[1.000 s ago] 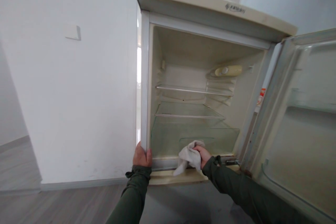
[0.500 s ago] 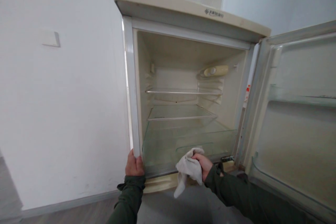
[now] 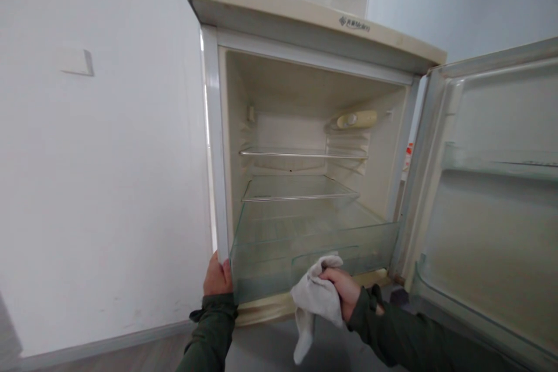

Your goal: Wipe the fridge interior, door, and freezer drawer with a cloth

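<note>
A cream refrigerator [image 3: 305, 9] stands open in front of me. My left hand [image 3: 217, 276] grips the lower left edge of its body, the thumb on the front and the other fingers hidden behind the side. My right hand [image 3: 342, 289] is closed on a whitish cloth [image 3: 317, 296] that hangs down from it. Both are at the front of a clear, greenish crisper drawer [image 3: 265, 273] at the bottom of the compartment, which sticks out a little past the frame. Whether the right fingers also hook the drawer's front is hidden by the cloth.
Two glass shelves, an upper shelf [image 3: 305, 154] and a lower shelf [image 3: 300, 187], sit above the drawer. A lamp housing [image 3: 357, 120] is at the back right. The refrigerator door [image 3: 492, 203] stands wide open on the right. A white wall [image 3: 131, 174] is close on the left.
The crisper drawer has slid outward toward me. My right hand and the cloth have moved toward me and slightly down with it. My left hand keeps its hold on the refrigerator's edge.
</note>
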The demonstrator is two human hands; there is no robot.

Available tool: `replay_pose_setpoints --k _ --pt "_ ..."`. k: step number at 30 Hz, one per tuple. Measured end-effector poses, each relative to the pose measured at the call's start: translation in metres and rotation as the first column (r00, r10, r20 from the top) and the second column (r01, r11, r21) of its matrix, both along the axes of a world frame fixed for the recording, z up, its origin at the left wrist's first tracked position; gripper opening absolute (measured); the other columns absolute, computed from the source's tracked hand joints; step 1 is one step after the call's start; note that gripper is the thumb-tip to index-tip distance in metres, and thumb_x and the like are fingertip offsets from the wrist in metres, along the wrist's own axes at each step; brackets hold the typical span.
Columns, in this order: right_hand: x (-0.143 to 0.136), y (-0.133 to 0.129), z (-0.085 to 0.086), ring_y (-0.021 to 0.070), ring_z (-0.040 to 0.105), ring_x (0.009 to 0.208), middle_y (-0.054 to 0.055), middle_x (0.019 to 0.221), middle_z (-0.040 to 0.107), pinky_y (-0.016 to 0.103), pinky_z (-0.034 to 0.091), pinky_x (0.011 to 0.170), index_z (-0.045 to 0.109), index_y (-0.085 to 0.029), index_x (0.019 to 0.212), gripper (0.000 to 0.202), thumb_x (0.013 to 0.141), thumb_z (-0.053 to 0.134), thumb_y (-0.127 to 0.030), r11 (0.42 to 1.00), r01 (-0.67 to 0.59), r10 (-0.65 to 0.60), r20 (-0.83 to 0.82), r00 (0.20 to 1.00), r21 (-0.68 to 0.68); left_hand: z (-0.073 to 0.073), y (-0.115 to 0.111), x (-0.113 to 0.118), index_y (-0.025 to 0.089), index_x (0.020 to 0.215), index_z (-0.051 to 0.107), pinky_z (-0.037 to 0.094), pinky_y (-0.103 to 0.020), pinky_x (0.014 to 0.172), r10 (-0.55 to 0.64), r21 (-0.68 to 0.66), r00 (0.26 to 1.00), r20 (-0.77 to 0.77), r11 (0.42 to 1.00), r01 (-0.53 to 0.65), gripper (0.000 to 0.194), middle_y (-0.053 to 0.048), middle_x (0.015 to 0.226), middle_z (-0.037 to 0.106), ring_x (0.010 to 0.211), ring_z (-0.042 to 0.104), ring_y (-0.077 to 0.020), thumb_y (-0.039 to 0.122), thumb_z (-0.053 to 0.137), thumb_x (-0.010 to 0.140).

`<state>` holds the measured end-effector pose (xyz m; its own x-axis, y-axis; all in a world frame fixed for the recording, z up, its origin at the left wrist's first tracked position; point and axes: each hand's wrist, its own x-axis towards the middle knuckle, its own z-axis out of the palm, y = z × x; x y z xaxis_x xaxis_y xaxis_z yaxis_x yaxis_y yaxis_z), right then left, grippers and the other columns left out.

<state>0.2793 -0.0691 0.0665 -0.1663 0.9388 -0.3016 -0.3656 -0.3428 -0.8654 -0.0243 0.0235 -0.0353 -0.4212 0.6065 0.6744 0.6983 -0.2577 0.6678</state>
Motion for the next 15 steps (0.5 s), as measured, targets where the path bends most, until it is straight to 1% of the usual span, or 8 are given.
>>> replay_pose_setpoints --k 3,5,7,9,12,13,14,15 --pt "0.004 -0.011 0.010 0.0131 0.056 0.058 0.000 0.061 0.062 0.022 0.042 0.057 0.063 -0.013 0.067 0.020 0.048 0.056 -0.013 0.991 -0.104 0.080 0.253 0.964 0.084 0.005 -0.003 -0.001 0.008 0.120 0.053 0.049 -0.049 0.097 -0.061 -0.042 0.998 0.030 0.997 0.062 0.057 -0.024 0.121 0.059 0.114 0.058 -0.0336 0.049 0.030 0.088" --pt "0.009 -0.023 0.026 0.0128 0.056 0.061 0.000 0.065 0.062 0.021 0.041 0.059 0.065 -0.013 0.073 0.027 0.047 0.058 -0.013 0.971 -0.197 0.146 0.317 0.937 0.135 0.004 -0.001 0.000 0.010 0.114 0.055 0.049 -0.050 0.097 -0.043 -0.010 0.996 0.074 0.999 0.044 0.054 -0.024 0.118 0.061 0.112 0.059 -0.0344 0.049 0.031 0.085" --pt "0.013 -0.034 0.054 0.0129 0.056 0.065 -0.001 0.068 0.062 0.022 0.043 0.063 0.065 -0.015 0.076 0.027 0.049 0.063 -0.015 0.932 -0.234 0.158 0.272 0.949 0.276 0.001 0.003 0.000 0.012 0.112 0.056 0.051 -0.049 0.094 -0.015 0.027 0.996 0.087 1.000 0.012 0.052 -0.022 0.112 0.063 0.106 0.061 -0.0327 0.049 0.032 0.084" --pt "0.012 -0.039 0.091 0.0133 0.057 0.067 -0.001 0.070 0.062 0.024 0.045 0.068 0.065 -0.015 0.077 0.025 0.053 0.068 -0.019 0.874 -0.215 0.127 0.222 0.967 0.436 -0.004 0.007 0.000 0.014 0.114 0.056 0.051 -0.047 0.092 0.007 0.061 0.998 0.067 0.998 -0.011 0.050 -0.019 0.112 0.063 0.105 0.061 -0.0306 0.046 0.033 0.085" --pt "-0.007 -0.015 0.144 0.0131 0.058 0.073 -0.001 0.077 0.065 0.025 0.047 0.075 0.067 -0.016 0.082 0.021 0.062 0.070 -0.022 0.744 -0.112 -0.023 0.193 0.981 0.658 -0.011 0.010 -0.001 0.011 0.115 0.056 0.051 -0.045 0.091 0.019 0.078 1.000 0.025 0.997 -0.021 0.047 -0.020 0.114 0.062 0.107 0.059 -0.0309 0.042 0.035 0.086" --pt "-0.020 0.002 0.155 0.0131 0.059 0.075 -0.001 0.080 0.066 0.025 0.046 0.078 0.068 -0.015 0.083 0.019 0.064 0.069 -0.020 0.699 -0.088 -0.079 0.200 0.977 0.709 -0.012 0.009 -0.001 0.011 0.114 0.056 0.051 -0.044 0.090 0.014 0.075 1.000 0.016 0.997 -0.015 0.046 -0.019 0.113 0.061 0.106 0.059 -0.0309 0.041 0.037 0.085" --pt "-0.035 0.022 0.160 0.0132 0.059 0.077 -0.001 0.081 0.067 0.026 0.046 0.080 0.069 -0.015 0.083 0.017 0.067 0.068 -0.017 0.676 -0.110 -0.105 0.242 0.965 0.729 -0.012 0.008 -0.001 0.011 0.114 0.057 0.051 -0.043 0.090 0.006 0.075 1.000 0.007 0.997 -0.006 0.044 -0.019 0.113 0.061 0.106 0.059 -0.0304 0.039 0.039 0.085" --pt "-0.053 0.045 0.159 0.0131 0.059 0.077 -0.002 0.077 0.066 0.027 0.046 0.082 0.070 -0.015 0.081 0.015 0.067 0.068 -0.011 0.675 -0.153 -0.112 0.305 0.946 0.722 -0.011 0.006 0.000 0.012 0.114 0.057 0.050 -0.042 0.091 -0.005 0.080 1.000 -0.002 0.997 0.005 0.042 -0.017 0.113 0.061 0.107 0.059 -0.0296 0.037 0.040 0.084"
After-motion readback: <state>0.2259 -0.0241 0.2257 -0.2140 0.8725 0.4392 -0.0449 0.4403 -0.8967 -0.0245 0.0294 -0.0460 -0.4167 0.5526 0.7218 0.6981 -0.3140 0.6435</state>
